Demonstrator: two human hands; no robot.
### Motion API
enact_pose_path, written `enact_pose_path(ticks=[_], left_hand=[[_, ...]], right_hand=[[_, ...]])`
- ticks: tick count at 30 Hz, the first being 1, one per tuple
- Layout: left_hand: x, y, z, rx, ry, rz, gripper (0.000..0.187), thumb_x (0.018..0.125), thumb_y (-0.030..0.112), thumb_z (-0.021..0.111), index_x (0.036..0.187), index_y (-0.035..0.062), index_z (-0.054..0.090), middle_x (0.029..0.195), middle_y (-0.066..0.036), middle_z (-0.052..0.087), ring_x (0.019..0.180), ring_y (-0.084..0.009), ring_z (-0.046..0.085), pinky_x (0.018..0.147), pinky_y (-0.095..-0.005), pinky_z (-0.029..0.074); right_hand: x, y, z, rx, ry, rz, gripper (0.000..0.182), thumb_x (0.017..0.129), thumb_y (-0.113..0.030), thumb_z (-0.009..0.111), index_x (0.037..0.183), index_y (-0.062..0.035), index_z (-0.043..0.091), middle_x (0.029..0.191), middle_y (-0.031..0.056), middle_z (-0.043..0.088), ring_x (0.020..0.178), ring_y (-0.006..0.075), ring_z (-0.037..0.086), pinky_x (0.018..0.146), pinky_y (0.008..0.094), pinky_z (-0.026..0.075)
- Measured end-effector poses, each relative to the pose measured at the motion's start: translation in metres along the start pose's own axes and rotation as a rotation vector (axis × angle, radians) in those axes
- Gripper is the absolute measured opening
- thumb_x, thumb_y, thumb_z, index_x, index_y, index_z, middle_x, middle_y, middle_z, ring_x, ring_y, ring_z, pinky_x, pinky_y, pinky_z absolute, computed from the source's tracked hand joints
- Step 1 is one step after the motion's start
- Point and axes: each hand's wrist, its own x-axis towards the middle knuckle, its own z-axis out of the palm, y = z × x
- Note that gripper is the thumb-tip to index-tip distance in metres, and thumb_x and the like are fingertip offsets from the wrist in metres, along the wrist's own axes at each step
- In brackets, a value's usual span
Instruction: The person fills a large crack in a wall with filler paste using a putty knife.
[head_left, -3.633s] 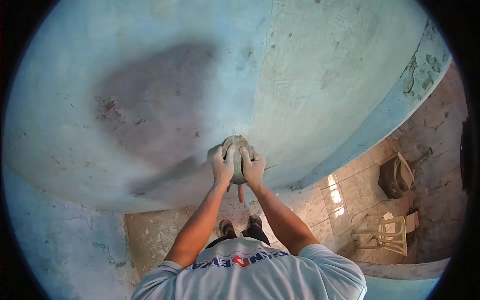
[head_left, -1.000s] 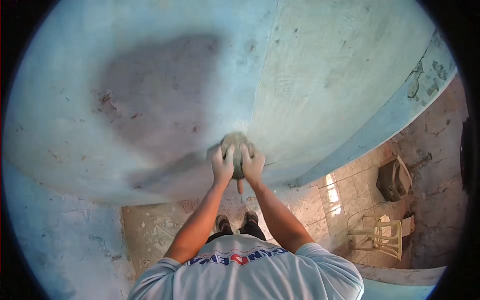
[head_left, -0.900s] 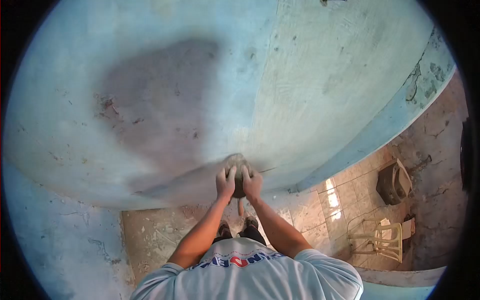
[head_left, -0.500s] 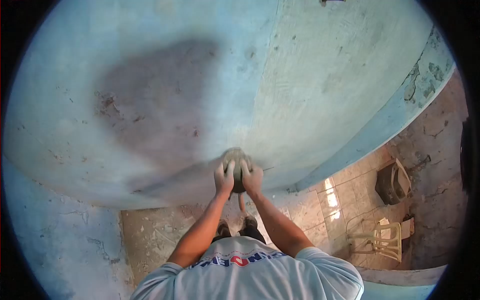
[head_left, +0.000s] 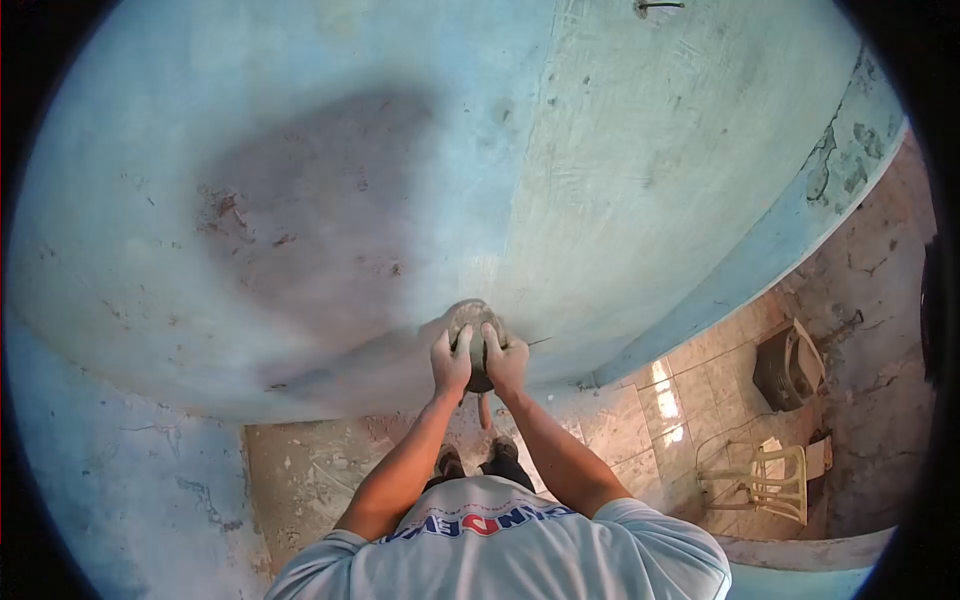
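Observation:
Both hands grip a dusty, grey-green, round-headed tool [head_left: 480, 368] low against the pale blue wall [head_left: 620, 190]. My left hand [head_left: 451, 362] wraps its left side, the thumb pointing up along the front. On the opposite side, my right hand [head_left: 506, 363] is closed round it in the same way. Pale dust coats the fingers of both. The tool's rounded top overlaps the wall, while a darker part shows below the thumbs. What exact kind of tool this is, I cannot tell.
A broad shadow [head_left: 320, 200] covers the wall's left part, near chipped spots. A short dark stub [head_left: 660, 6] sticks out at the top. To the lower right, a plastic chair [head_left: 780, 485] and a dark box-like object [head_left: 788, 368] stand on the tiled floor [head_left: 620, 425].
The view has shifted slightly, bringing more of the stub at the top into sight. Both hands keep their grip on the tool, at nearly the same place on the wall.

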Motion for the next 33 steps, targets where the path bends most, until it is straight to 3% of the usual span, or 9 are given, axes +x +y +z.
enact_pose_path(ticks=[4, 7, 10, 14, 16, 18, 26, 27, 33], left_hand=[[0.045, 0.086, -0.012, -0.078, -0.132, 0.047, 0.033, 0.103, 0.023, 0.062, 0.116, -0.0066, 0.068, 0.106, -0.016, 0.073, 0.096, -0.024, 0.066, 0.086, -0.0384, 0.05], [0.043, 0.074, -0.01, -0.167, -0.114, 0.025, 0.033, 0.103, 0.023, 0.062, 0.117, -0.0063, 0.068, 0.104, -0.016, 0.073, 0.095, -0.0233, 0.066, 0.085, -0.0393, 0.051], [0.013, 0.022, -0.01, -0.013, -0.045, 0.143, 0.033, 0.103, 0.023, 0.062, 0.116, -0.0059, 0.068, 0.103, -0.016, 0.073, 0.094, -0.0218, 0.066, 0.085, -0.0397, 0.05], [0.007, -0.012, -0.008, -0.073, -0.042, 0.008, 0.032, 0.104, 0.024, 0.061, 0.116, -0.0053, 0.069, 0.102, -0.015, 0.073, 0.091, -0.0216, 0.066, 0.083, -0.0395, 0.051], [0.032, 0.055, -0.018, -0.069, -0.079, 0.036, 0.032, 0.104, 0.024, 0.06, 0.116, -0.0052, 0.068, 0.102, -0.015, 0.073, 0.089, -0.0218, 0.066, 0.082, -0.0393, 0.051], [0.044, 0.09, -0.022, -0.091, -0.119, 0.066, 0.035, 0.104, 0.026, 0.061, 0.116, -0.0053, 0.067, 0.098, -0.015, 0.072, 0.087, -0.0227, 0.066, 0.08, -0.0395, 0.051], [0.001, -0.032, -0.016, 0.037, -0.06, -0.089, 0.037, 0.102, 0.027, 0.063, 0.116, -0.0068, 0.067, 0.097, -0.017, 0.072, 0.089, -0.027, 0.067, 0.083, -0.042, 0.05], [0.011, -0.032, -0.013, -0.027, -0.025, 0.059, 0.036, 0.102, 0.026, 0.063, 0.116, -0.0072, 0.066, 0.099, -0.017, 0.071, 0.091, -0.0262, 0.066, 0.084, -0.0425, 0.05], [0.03, 0.057, -0.025, -0.166, -0.123, -0.101, 0.037, 0.102, 0.026, 0.063, 0.119, -0.0064, 0.066, 0.106, -0.019, 0.072, 0.097, -0.0311, 0.068, 0.087, -0.0438, 0.05]], right_hand=[[0.038, -0.071, -0.002, 0.181, -0.041, 0.051, 0.035, 0.099, -0.027, 0.07, 0.093, 0.0074, 0.072, 0.07, 0.012, 0.065, 0.068, 0.0119, 0.053, 0.064, 0.0361, 0.048], [0.036, -0.055, 0.0, 0.222, -0.079, 0.111, 0.034, 0.098, -0.03, 0.072, 0.104, 0.0024, 0.077, 0.078, 0.0212, 0.073, 0.074, 0.0175, 0.069, 0.069, 0.0396, 0.052], [-0.001, -0.004, 0.002, -0.012, 0.022, -0.019, 0.032, 0.098, -0.029, 0.072, 0.099, 0.0031, 0.075, 0.073, 0.0177, 0.069, 0.068, 0.0149, 0.06, 0.065, 0.0382, 0.05], [-0.015, 0.01, 0.009, 0.107, -0.03, 0.05, 0.033, 0.101, -0.027, 0.068, 0.102, 0.0053, 0.075, 0.074, 0.0071, 0.066, 0.071, 0.0113, 0.055, 0.064, 0.0353, 0.048], [0.019, -0.038, 0.01, 0.09, -0.056, 0.026, 0.033, 0.101, -0.027, 0.068, 0.099, 0.0052, 0.075, 0.072, 0.006, 0.065, 0.07, 0.0111, 0.054, 0.063, 0.0355, 0.048], [0.028, -0.062, 0.011, 0.219, -0.04, 0.044, 0.034, 0.098, -0.028, 0.072, 0.091, 0.0055, 0.071, 0.064, 0.0124, 0.059, 0.062, 0.0134, 0.049, 0.06, 0.0363, 0.046], [-0.021, 0.018, 0.014, 0.007, -0.013, 0.055, 0.038, 0.098, -0.029, 0.071, 0.095, 0.0089, 0.073, 0.067, 0.0156, 0.063, 0.067, 0.0127, 0.055, 0.063, 0.0365, 0.049], [-0.02, 0.021, 0.013, -0.011, -0.037, 0.088, 0.038, 0.099, -0.029, 0.071, 0.096, 0.0089, 0.073, 0.067, 0.0158, 0.064, 0.066, 0.013, 0.055, 0.063, 0.0366, 0.049], [0.006, -0.027, 0.013, 0.086, -0.057, 0.128, 0.038, 0.1, -0.03, 0.071, 0.096, 0.0078, 0.074, 0.07, 0.0081, 0.067, 0.069, 0.0115, 0.055, 0.064, 0.0363, 0.05]])
